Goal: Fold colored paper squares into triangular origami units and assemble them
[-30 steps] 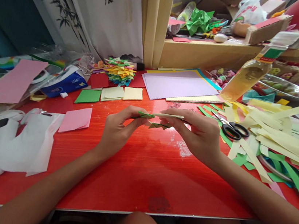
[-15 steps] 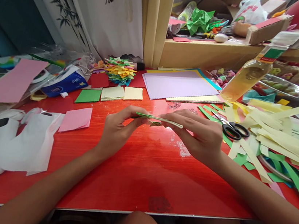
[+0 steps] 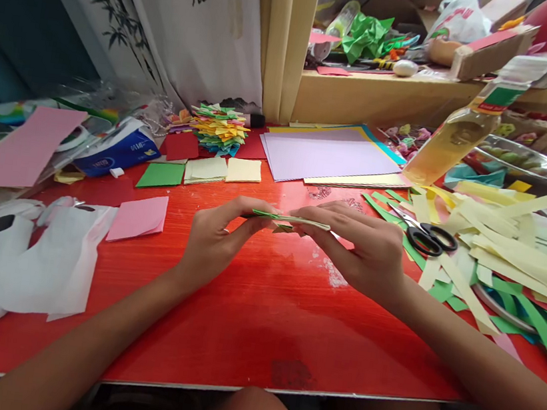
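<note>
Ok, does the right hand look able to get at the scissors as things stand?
Probably yes: the scissors lie close beside the right hand, and nothing seems to cover them. That hand is holding folded paper, though, so it would likely have to let go first.

One head-worn view looks forward and down (fairly close) over the red table (image 3: 216, 332)

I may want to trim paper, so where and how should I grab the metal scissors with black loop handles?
Probably by the black loop handles, with the right hand, once free, coming from the near right: both loops lie toward the person, while the metal blades point away leftward, among green paper strips.
</note>
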`<state>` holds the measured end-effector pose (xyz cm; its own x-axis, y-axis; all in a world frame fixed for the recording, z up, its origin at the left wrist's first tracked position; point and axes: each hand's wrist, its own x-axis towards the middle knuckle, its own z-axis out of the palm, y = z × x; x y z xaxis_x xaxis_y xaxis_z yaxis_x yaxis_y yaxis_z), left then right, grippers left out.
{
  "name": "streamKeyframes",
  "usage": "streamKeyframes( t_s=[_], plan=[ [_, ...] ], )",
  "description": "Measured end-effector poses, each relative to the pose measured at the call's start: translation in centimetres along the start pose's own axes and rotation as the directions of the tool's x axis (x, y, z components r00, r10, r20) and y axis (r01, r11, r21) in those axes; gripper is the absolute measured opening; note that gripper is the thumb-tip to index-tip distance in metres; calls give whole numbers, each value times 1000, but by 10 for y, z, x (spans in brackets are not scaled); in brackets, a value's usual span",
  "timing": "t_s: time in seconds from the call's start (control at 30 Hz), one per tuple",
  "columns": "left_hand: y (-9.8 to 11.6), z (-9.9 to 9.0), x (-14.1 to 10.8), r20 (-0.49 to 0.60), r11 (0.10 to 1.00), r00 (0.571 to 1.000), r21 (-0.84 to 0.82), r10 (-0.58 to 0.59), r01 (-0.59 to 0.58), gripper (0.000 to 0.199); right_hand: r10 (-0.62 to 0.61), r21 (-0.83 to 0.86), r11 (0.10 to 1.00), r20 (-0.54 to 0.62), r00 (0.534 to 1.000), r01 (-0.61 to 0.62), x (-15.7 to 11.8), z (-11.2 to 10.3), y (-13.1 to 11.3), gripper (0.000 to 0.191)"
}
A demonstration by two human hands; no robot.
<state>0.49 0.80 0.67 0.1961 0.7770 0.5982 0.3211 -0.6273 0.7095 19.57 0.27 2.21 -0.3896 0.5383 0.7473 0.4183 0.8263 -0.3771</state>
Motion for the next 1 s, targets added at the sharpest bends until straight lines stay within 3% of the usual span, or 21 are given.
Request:
streamKeyframes(
  t_s=[0.1, 0.23, 0.43, 0.67, 0.77, 0.83, 1.0],
  plan=[
    [2, 1, 0, 33, 994, 994, -24, -106, 107, 11, 227, 141, 962, 58, 972, -233, 3, 0, -2, 18],
    [4, 1, 2, 94, 956, 961, -117, -259, 269, 19, 438, 315, 812, 227, 870, -491, 6, 0, 2, 24],
    [-2, 1, 3, 231, 941, 921, -59, -313, 334, 25, 506, 358, 694, 374, 777, -624, -1, 10, 11, 30],
    [-14, 4, 3, 353, 919, 867, -45, -353, 392, 27, 508, 413, 584, 487, 711, -699, -6, 17, 18, 28],
    [-19, 6, 5, 321, 917, 867, 7, -380, 399, 27, 532, 406, 537, 517, 671, -739, -5, 18, 22, 30],
    [-21, 4, 7, 257, 915, 882, 28, -395, 401, 28, 586, 402, 533, 459, 668, -744, -5, 19, 26, 30],
    [-28, -19, 27, -28, 913, 913, -28, -408, 407, 23, 700, 498, 445, 325, 636, -744, -8, 25, 39, 33]
  ],
)
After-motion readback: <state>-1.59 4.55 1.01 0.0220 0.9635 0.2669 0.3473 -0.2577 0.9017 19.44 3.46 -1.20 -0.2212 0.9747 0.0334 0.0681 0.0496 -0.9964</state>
